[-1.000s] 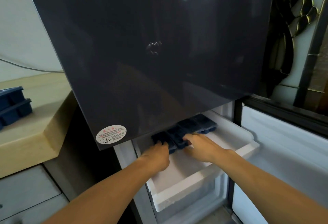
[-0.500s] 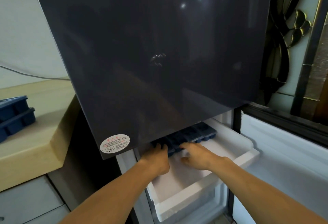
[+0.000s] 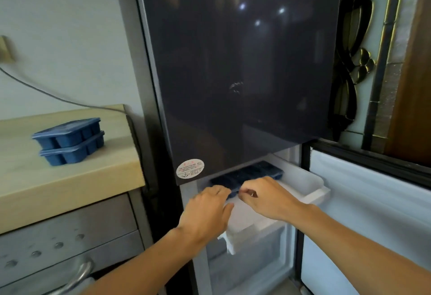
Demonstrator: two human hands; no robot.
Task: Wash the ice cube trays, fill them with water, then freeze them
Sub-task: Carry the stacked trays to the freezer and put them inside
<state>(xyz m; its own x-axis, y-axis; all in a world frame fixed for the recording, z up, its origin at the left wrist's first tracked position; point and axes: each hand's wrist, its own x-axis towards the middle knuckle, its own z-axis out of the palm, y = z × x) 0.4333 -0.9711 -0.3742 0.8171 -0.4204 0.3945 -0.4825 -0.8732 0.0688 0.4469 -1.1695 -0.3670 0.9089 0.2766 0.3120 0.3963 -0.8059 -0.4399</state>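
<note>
Freezer drawer is out under the door. The tray lies at the drawer's back. Left hand curls on its near end; right hand pinches its edge. A stack waits on the table. Risk: an uneven push tilts the tray, slopping any water into the drawer.

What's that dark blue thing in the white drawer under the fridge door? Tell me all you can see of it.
It is an ice cube tray, dark blue, plastic-looking, long, split into square compartments. It lies flat along the back of the pulled-out white drawer, shadowed by the dark fridge door above. The left hand rests fingers on its left end; the right hand seems to pinch its near edge. Any water inside cannot be seen.
</note>
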